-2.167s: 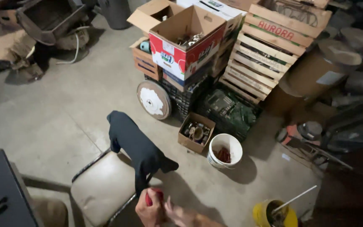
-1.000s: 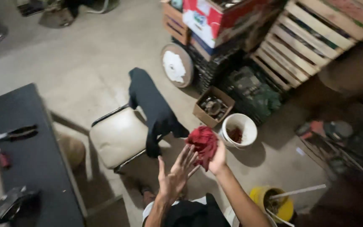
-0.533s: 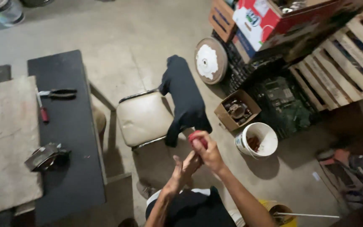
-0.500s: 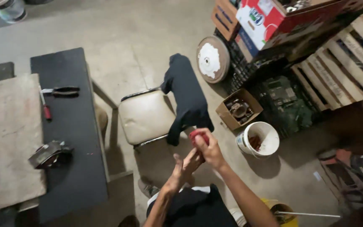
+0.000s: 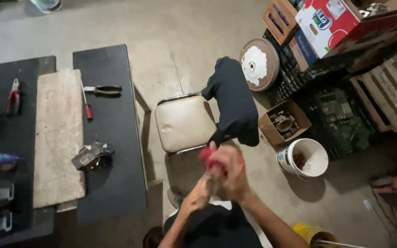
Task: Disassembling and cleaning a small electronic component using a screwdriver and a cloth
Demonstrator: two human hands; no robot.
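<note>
The red rag (image 5: 210,158) is now balled up between both my hands, where a second ago it hung loose from the right one. Right hand (image 5: 230,177) is clenched over it, left hand (image 5: 201,195) pressed in from below (blurred, wiping I'd judge). Just beyond: the cream chair (image 5: 182,121) with black cloth (image 5: 233,103), white bucket (image 5: 304,158); the black table (image 5: 109,138) lies left. Nothing blocks me.

Soft red cloth (image 5: 207,156) is bunching between both hands, blurred. The chair (image 5: 182,121) seat is showing smooth, faintly shiny cream vinyl on a glossy metal frame, matt black fabric (image 5: 233,103) draping over it. The board (image 5: 58,138) is looking rough, pale, worn wood. The bucket (image 5: 303,158) is reading as smooth white plastic.
</note>
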